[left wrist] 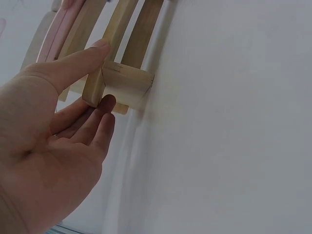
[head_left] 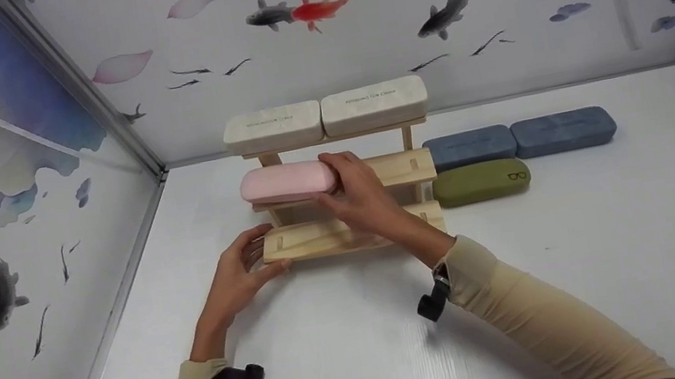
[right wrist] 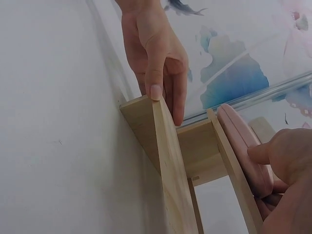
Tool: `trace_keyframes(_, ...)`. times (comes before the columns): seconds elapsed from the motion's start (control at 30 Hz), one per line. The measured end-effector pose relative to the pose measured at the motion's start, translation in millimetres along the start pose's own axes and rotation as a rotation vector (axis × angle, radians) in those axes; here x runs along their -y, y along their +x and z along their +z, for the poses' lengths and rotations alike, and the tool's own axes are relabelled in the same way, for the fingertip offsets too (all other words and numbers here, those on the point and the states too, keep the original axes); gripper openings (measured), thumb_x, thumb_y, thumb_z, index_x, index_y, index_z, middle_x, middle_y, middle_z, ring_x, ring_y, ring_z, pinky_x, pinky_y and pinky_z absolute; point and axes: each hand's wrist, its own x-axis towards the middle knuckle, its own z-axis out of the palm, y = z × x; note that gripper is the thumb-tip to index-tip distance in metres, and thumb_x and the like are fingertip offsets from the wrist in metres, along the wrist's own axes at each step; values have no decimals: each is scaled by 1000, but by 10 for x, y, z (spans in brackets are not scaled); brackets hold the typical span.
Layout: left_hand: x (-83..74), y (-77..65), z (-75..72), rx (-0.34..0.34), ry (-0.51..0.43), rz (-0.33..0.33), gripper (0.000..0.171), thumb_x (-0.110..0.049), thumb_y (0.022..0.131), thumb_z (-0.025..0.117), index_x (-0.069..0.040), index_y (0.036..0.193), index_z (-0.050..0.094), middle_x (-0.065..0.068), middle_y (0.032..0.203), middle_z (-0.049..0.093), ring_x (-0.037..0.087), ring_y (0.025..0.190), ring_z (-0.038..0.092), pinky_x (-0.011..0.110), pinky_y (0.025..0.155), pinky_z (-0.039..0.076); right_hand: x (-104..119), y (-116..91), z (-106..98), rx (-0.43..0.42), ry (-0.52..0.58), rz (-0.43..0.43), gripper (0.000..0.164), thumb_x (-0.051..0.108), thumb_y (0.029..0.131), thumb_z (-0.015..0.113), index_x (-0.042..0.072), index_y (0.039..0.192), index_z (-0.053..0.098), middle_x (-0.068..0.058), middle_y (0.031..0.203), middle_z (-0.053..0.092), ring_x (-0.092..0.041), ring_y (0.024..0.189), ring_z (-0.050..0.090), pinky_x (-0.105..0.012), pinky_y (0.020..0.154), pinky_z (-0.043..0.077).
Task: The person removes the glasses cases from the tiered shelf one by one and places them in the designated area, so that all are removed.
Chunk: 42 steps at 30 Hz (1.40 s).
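My right hand (head_left: 360, 196) grips the right end of a pink glasses case (head_left: 285, 182), which lies on the left part of the middle shelf of a tiered wooden rack (head_left: 406, 168). In the right wrist view the thumb presses the near side of the pink case (right wrist: 241, 146), with fingers curled behind it. My left hand (head_left: 240, 271) holds the left end of the rack's lowest shelf (head_left: 312, 240). The left wrist view shows its thumb on one face of that wooden end (left wrist: 95, 83) and the fingertips at the other. Two cream glasses cases (head_left: 274, 129) sit side by side on the top shelf.
Right of the rack, two blue glasses cases (head_left: 564, 131) lie end to end on the white table (head_left: 600, 283). In front of them is a green glasses case (head_left: 482, 182) with a glasses print. Walls printed with fish (head_left: 451, 9) enclose the back and left side.
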Motion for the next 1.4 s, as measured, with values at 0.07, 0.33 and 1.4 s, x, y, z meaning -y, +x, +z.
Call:
trace_keyframes(0.07,-4,-3,1,0,1,-2,81,-27,89,93,-11,157,52,7,158,58,26,149,56,41,129,44,2,-3,-8,0,13,9,65,16,98,83,-7,151,55,-27,142,62,-33,122,63,-43,103,59)
trace_keyframes(0.33,-16,-7,5,-6,-2,-6,81,-28,88,94,-12,156,53,6,158,59,25,148,57,42,129,45,24,-19,-36,4,38,41,66,15,96,84,-8,151,56,-28,140,60,-33,120,62,-40,100,59)
trace_keyframes(1.4,-25,-10,1,-13,24,-10,78,-25,88,94,-13,155,54,7,158,59,26,147,59,40,125,48,-102,-260,-223,-23,115,-39,64,8,97,82,-3,154,55,-22,149,60,-28,129,65,-38,106,61)
